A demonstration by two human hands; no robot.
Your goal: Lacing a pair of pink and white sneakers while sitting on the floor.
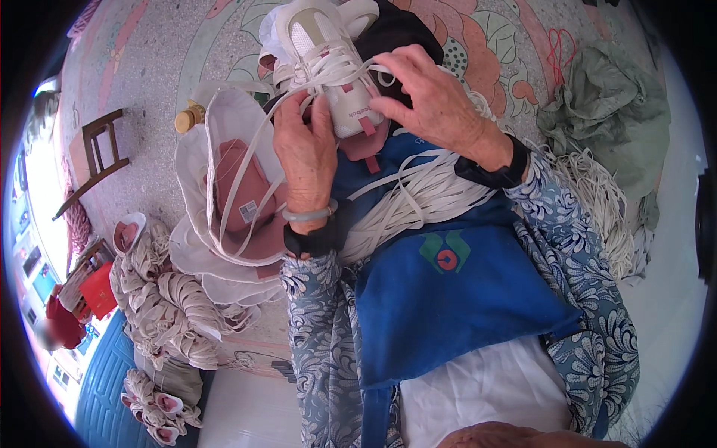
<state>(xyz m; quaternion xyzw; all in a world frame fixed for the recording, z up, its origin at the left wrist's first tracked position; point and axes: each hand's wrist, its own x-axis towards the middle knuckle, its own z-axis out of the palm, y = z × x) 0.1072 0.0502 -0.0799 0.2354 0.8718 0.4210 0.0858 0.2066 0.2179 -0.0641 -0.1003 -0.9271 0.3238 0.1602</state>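
Head view: a white shoe point(323, 56) with pink trim sat far and centre, above the lap, with the left hand point(306, 153) cupping its near left side, fingers curled on it, and the right hand point(435, 95) on its right, fingers narrowed, pinching a flat white lace point(351, 69). The shoe looked light and fairly stiff, best gripped round the sole and heel; the lace looked limp and slippery. Both forearms rose from the lower edge, wrists bent inward over a blue apron point(455, 291) and a lace bundle point(418, 198).

Open patterned floor point(149, 60) lay far left, past the small wooden chair point(101, 153). Stacked shoe uppers point(168, 306) crowded the near left. A heap of white laces point(597, 201) and a green sack point(612, 112) blocked the right.
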